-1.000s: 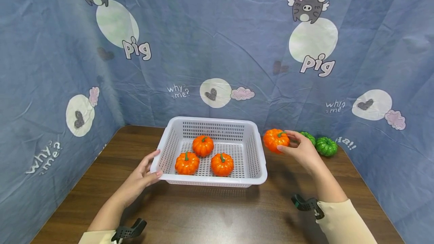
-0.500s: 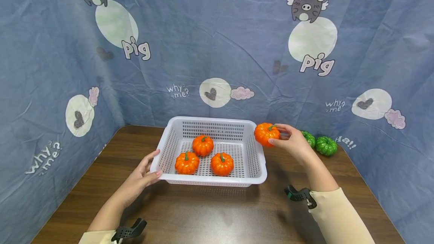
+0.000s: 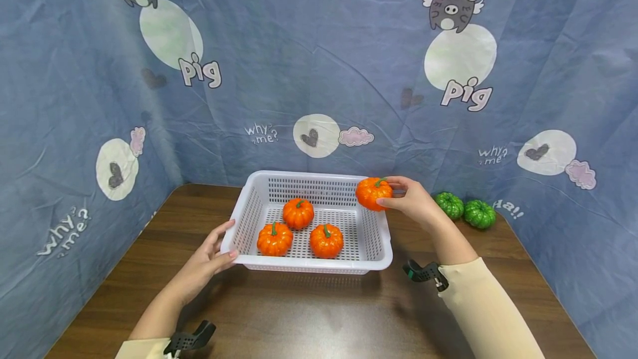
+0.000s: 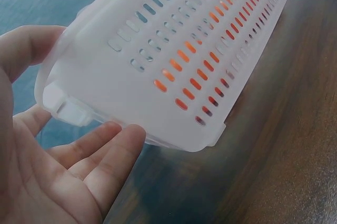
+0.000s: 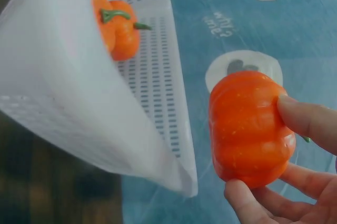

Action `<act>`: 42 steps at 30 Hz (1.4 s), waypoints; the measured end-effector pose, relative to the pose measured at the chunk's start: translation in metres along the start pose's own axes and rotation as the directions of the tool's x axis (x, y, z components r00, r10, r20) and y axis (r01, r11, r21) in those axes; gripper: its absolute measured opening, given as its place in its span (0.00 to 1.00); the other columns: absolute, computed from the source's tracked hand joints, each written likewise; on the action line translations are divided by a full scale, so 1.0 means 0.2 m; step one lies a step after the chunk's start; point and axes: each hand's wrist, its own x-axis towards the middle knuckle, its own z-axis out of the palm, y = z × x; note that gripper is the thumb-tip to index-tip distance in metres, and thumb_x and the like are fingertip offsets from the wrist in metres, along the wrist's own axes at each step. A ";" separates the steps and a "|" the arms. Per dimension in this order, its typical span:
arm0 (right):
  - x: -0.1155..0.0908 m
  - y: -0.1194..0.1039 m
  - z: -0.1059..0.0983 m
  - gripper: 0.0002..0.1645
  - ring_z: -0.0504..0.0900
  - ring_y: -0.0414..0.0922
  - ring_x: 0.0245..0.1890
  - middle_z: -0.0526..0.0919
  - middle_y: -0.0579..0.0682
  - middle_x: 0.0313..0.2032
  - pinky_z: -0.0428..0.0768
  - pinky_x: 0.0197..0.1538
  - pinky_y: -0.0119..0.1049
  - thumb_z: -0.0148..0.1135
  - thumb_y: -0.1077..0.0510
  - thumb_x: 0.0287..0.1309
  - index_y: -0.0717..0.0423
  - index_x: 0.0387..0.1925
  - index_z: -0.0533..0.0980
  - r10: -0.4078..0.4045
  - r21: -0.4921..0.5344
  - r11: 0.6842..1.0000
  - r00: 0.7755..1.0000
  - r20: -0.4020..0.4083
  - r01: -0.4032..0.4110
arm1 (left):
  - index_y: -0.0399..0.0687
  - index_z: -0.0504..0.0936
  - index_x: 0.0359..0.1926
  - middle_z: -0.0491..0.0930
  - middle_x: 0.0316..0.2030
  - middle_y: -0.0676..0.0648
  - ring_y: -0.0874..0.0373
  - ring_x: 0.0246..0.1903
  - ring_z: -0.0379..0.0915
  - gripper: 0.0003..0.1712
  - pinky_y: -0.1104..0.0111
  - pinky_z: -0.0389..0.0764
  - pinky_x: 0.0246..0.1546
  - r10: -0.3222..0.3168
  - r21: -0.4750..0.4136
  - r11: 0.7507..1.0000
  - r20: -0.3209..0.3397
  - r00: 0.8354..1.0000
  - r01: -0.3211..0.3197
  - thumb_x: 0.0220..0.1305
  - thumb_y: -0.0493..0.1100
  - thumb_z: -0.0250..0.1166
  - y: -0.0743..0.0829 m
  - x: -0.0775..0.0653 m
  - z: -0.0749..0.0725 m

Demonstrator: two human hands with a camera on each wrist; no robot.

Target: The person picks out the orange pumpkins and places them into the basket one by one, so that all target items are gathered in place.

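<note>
My right hand [image 3: 416,201] pinches a small orange pumpkin [image 3: 371,194] between thumb and fingers, raised at the right rim of a white plastic basket [image 3: 319,265]. In the right wrist view this pumpkin [image 5: 250,129] hangs beside the basket wall [image 5: 79,103], apart from it. At the basket's left end, my left hand [image 3: 201,265] grips the rim near the front corner; the left wrist view shows fingers [image 4: 118,161] against the outer wall. Inside the basket sit three orange pumpkins: one at the back [image 3: 298,214], one front left [image 3: 275,239], one front right [image 3: 326,241].
Two green pumpkins, one nearer [image 3: 449,205] and one further right [image 3: 480,214], lie on the brown wooden table [image 3: 309,314] at the back right. A blue printed cloth [image 3: 319,60] hangs behind and along both sides.
My right hand has carried the orange pumpkin left and slightly up, from beside the basket to over its right rim. More of the nearer green pumpkin shows. The left hand and basket stay put.
</note>
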 end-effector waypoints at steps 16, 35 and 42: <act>0.14 -0.12 0.09 0.40 0.78 0.56 0.55 0.74 0.62 0.62 0.78 0.57 0.49 0.74 0.53 0.55 0.59 0.67 0.69 0.052 -0.120 0.992 0.996 0.079 -0.042 | 0.51 0.45 0.79 0.59 0.68 0.26 0.44 0.58 0.71 0.44 0.71 0.77 0.51 -0.016 0.008 1.000 -0.003 1.000 0.016 0.71 0.38 0.60 0.00 0.01 0.00; 0.29 -0.11 0.27 0.37 0.79 0.55 0.53 0.75 0.64 0.58 0.79 0.56 0.46 0.74 0.58 0.56 0.62 0.64 0.70 0.146 -0.077 0.988 0.979 0.139 -0.137 | 0.50 0.44 0.79 0.59 0.68 0.25 0.45 0.57 0.72 0.44 0.71 0.78 0.51 -0.004 0.007 1.000 0.006 1.000 0.004 0.72 0.39 0.60 0.00 0.00 0.00; 0.32 -0.07 0.33 0.35 0.80 0.54 0.51 0.77 0.64 0.56 0.81 0.52 0.44 0.75 0.59 0.54 0.64 0.62 0.72 0.147 -0.108 0.985 0.978 0.147 -0.131 | 0.50 0.45 0.79 0.59 0.68 0.26 0.46 0.57 0.72 0.44 0.70 0.78 0.51 -0.004 0.002 1.000 0.005 1.000 0.004 0.71 0.39 0.60 0.00 0.00 0.00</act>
